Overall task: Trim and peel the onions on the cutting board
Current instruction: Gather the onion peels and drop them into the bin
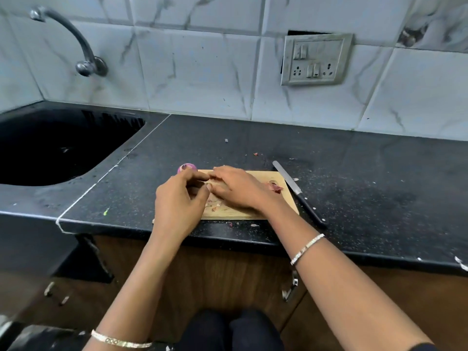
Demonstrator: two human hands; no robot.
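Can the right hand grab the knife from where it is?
Probably yes. The knife lies on the counter just right of the cutting board, and nothing sits between it and the right hand, which rests on the board.

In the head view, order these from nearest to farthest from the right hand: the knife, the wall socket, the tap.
1. The knife, on the counter just right of the cutting board, beside the right hand.
2. The wall socket, on the tiles behind, up and to the right.
3. The tap, far left, above the sink.
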